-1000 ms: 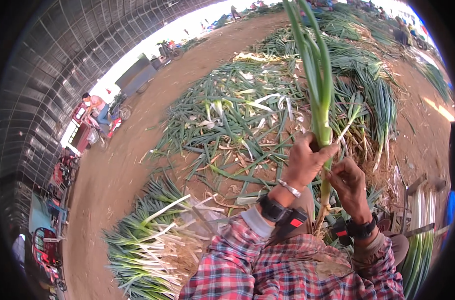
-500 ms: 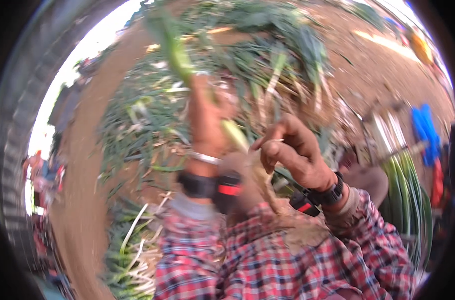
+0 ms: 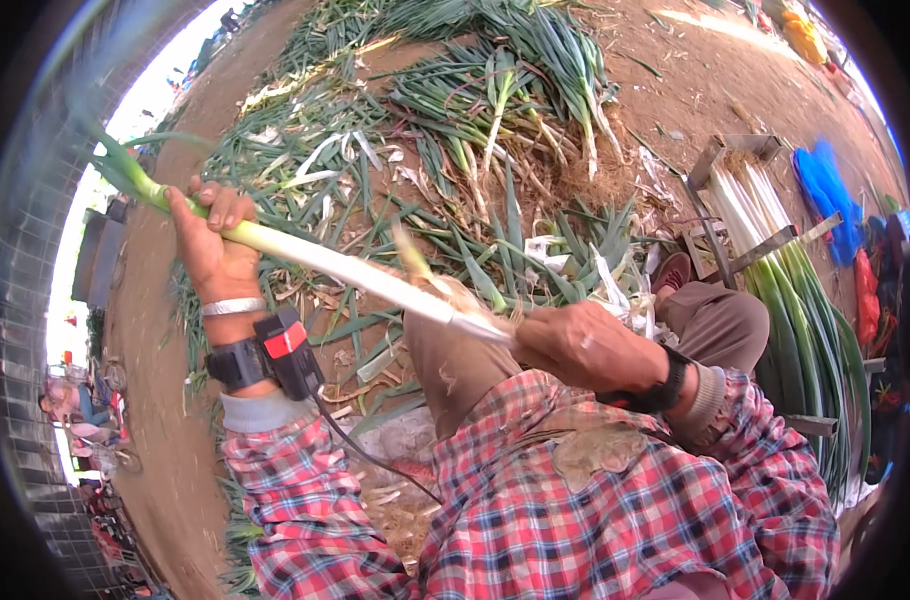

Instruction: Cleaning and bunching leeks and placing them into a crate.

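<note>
From here I see the brown packed-dirt floor point(image 3: 165, 420) spreading around the long, straight, white-and-green leek-like stalk point(image 3: 355, 269) that the person holds. Beyond that stalk sprawls a loose heap of dark-green leafy stalks point(image 3: 535, 70) with pale, rooty ends. To its right, well apart, a bundle of white-and-green stalks point(image 3: 795, 330) rests in a dark frame point(image 3: 765, 246), with a crumpled blue plastic sheet point(image 3: 827, 185) just past it.

The held stalk slants over the lap, leaves to the far left, pale root end to the near right. The bare left hand point(image 3: 213, 240) is wrapped firmly round it near the leaves. The bare right hand point(image 3: 590, 345) is nearer the root end and curled there; its fingertips are hidden, so I can't tell whether that grip is grasping anything. A blurred tan-and-green strip point(image 3: 412, 258) sticks up just beyond the stalk's middle.
</note>
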`<state>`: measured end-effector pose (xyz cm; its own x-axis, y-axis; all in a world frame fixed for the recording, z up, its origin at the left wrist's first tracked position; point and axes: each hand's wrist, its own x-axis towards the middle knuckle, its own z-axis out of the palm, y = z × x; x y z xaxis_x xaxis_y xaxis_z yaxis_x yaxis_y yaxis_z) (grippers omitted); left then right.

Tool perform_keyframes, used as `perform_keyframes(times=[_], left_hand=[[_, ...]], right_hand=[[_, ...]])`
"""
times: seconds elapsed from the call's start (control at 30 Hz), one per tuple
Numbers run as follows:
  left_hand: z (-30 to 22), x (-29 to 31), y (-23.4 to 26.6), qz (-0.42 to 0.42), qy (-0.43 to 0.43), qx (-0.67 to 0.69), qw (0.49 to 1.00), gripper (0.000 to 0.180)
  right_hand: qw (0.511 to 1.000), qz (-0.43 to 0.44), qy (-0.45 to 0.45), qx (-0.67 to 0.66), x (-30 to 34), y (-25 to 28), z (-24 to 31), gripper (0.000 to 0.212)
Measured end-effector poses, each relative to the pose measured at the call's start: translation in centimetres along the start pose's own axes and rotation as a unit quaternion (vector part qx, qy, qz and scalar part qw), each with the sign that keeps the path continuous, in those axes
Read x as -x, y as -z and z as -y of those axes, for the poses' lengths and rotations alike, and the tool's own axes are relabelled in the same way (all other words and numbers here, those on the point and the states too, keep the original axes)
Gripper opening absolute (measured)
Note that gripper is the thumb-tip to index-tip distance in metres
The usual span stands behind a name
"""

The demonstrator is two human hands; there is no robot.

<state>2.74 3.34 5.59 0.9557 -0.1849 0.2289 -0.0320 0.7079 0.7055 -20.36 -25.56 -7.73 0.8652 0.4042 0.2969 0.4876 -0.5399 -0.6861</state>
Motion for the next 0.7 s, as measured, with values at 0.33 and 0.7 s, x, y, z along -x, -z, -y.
perform_keyframes(times=[0.33, 0.7], left_hand=[[-6.9, 0.2, 6.2, 0.022, -0.022, 0.094, 0.995, 0.044], [0.1, 3.8, -5.0, 0.208, 0.027, 0.137, 0.968, 0.039]], right_hand=[[0.964, 0.121, -0.211, 0.104, 17.2, 2.7, -5.7, 0.020], [0.979, -0.184, 0.062, -0.055, -6.4, -1.2, 2.8, 0.029]])
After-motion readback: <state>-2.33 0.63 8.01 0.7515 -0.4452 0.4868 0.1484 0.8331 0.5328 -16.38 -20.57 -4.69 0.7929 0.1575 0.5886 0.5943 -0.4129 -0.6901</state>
